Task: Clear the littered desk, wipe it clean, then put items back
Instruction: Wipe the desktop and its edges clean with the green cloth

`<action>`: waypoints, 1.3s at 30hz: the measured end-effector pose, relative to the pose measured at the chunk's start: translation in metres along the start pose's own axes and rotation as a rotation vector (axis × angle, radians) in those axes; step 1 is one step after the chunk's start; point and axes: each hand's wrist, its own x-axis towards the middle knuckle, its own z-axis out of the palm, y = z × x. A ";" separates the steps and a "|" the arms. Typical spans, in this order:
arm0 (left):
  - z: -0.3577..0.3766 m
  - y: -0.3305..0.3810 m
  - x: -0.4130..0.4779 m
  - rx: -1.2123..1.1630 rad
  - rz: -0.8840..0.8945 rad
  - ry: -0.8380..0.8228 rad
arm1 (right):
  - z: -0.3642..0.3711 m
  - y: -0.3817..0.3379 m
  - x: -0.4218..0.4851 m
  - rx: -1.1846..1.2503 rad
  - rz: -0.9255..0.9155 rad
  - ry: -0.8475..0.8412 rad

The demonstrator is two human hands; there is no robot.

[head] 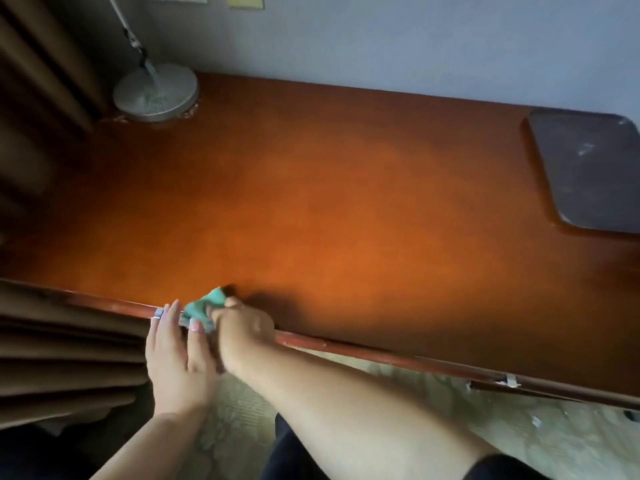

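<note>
Cloth at the table's near lip, both hands meeting on it

I see the green cloth (202, 306) bunched on the front edge of the table (346, 202), at about 7 o'clock from the table's middle. My right hand (242, 329) grips it with curled fingers. My left hand (176, 351) lies flat and straight-fingered just beside it at 8 o'clock, below the lip. The table's long axis runs from 9 to 4 o'clock, so I judge the next stroke goes toward 1 to 3 o'clock, the right hand's side.
</note>
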 end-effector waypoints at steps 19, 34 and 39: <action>-0.040 -0.044 0.097 0.009 -0.127 0.092 | -0.010 0.004 0.016 -0.249 0.469 0.413; -0.180 -0.192 0.278 -0.056 -0.114 -0.035 | 0.070 -0.224 0.217 -0.164 0.430 0.370; -0.202 -0.194 0.300 -0.240 -0.144 0.037 | 0.100 -0.291 0.256 -0.036 0.134 0.169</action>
